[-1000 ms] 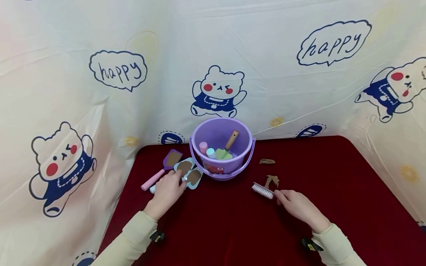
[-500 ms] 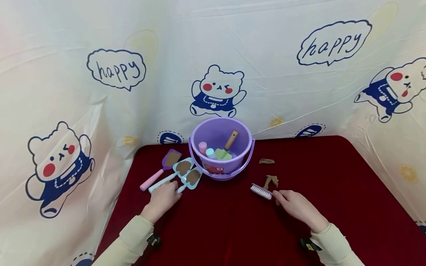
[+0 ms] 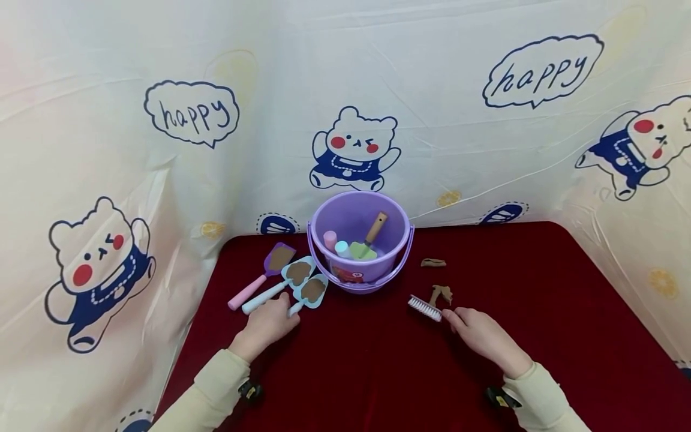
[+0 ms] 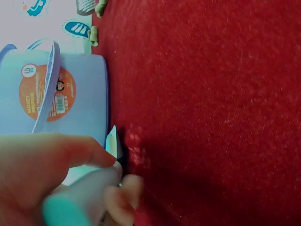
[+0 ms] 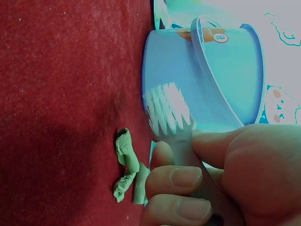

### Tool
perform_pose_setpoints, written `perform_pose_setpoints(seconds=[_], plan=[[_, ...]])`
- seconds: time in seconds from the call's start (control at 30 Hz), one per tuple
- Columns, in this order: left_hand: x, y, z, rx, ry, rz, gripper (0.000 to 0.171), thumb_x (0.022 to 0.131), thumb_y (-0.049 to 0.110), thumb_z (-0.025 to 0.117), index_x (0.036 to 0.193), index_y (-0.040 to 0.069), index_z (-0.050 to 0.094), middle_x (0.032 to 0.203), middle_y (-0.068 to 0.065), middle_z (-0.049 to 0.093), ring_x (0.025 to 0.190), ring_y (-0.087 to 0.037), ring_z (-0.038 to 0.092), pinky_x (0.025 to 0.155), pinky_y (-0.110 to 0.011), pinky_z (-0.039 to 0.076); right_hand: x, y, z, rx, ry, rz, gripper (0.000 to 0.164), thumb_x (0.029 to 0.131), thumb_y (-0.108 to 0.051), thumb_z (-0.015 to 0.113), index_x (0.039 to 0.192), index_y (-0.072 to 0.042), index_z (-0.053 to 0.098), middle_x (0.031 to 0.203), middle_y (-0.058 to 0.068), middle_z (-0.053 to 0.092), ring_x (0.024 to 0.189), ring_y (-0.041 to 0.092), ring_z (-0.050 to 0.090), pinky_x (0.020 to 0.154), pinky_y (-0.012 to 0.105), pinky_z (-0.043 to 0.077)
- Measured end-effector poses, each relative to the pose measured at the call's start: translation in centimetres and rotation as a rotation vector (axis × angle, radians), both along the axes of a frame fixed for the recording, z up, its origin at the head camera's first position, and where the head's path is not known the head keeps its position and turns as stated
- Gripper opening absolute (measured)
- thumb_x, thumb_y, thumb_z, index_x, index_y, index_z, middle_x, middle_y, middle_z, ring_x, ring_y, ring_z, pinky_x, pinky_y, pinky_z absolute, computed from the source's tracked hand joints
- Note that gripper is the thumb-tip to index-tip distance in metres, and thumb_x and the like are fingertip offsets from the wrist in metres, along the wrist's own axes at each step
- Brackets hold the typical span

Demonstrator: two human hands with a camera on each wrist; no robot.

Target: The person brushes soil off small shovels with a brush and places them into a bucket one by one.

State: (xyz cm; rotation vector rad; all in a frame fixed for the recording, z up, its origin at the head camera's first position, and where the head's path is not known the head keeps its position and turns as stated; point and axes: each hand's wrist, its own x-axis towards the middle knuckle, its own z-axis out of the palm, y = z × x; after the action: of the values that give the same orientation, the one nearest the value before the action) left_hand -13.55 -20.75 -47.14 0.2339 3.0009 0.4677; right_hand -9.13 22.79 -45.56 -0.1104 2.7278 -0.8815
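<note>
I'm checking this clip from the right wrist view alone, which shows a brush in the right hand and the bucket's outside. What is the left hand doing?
Observer: The left hand grips the nearer light-blue shovel by its handle.
Operator: And what tool is inside the bucket?
Observer: The head view shows a green trowel with a wooden handle in there, among other things.
Operator: Which shovel lies farthest to the left?
Observer: In the head view, it is the pink-handled shovel with a purple blade.

White curtain showing 3 cartoon bears; red tablecloth.
</note>
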Motion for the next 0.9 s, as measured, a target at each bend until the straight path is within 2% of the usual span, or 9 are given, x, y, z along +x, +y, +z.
perform_pose_setpoints(seconds=[0.13,0.27,0.63,0.9], plan=[[0.2,0.2,0.2,0.008,-0.045,0.028,0.025,0.091,0.022,0.068,0.081,0.006,0.052,0.063,-0.006,0.051,0.054,-0.023,0.052,0.048,-0.041,0.043,0.0,0.0,0.1,0.013,-0.004,-0.01,0.041,0.111,-0.034,0.049,0.081,-0.007,0.058,0.067,0.001,0.048,0.057,0.016,0.042,0.058,0.033,0.039],[0.5,0.4,0.6,0.009,-0.06,0.024,0.028,0.091,0.021,0.068,0.071,0.01,0.051,0.062,-0.004,0.049,0.054,-0.021,0.05,0.049,-0.039,0.041,0.0,0.0,0.1,0.015,0.009,-0.008,0.041,0.111,-0.036,0.049,0.08,-0.008,0.055,0.066,0.001,0.045,0.056,0.016,0.04,0.057,0.032,0.037],[1.9,2.0,2.1,0.018,-0.16,-0.072,0.021,0.082,0.014,0.07,0.07,0.012,0.053,0.061,-0.001,0.05,0.053,-0.016,0.045,0.05,-0.033,0.038,0.0,-0.3,-0.1,-0.011,0.022,-0.007,0.04,0.109,-0.039,0.053,0.081,-0.011,0.053,0.063,0.0,0.042,0.055,0.015,0.039,0.053,0.029,0.036],[2.7,3.7,2.5,0.061,-0.172,-0.157,0.019,0.08,0.015,0.071,0.073,0.013,0.054,0.063,0.001,0.05,0.056,-0.015,0.045,0.053,-0.033,0.039,-0.2,-0.7,0.1,-0.011,0.021,0.007,0.039,0.108,-0.038,0.055,0.079,-0.012,0.052,0.063,0.0,0.042,0.055,0.015,0.04,0.055,0.029,0.037]])
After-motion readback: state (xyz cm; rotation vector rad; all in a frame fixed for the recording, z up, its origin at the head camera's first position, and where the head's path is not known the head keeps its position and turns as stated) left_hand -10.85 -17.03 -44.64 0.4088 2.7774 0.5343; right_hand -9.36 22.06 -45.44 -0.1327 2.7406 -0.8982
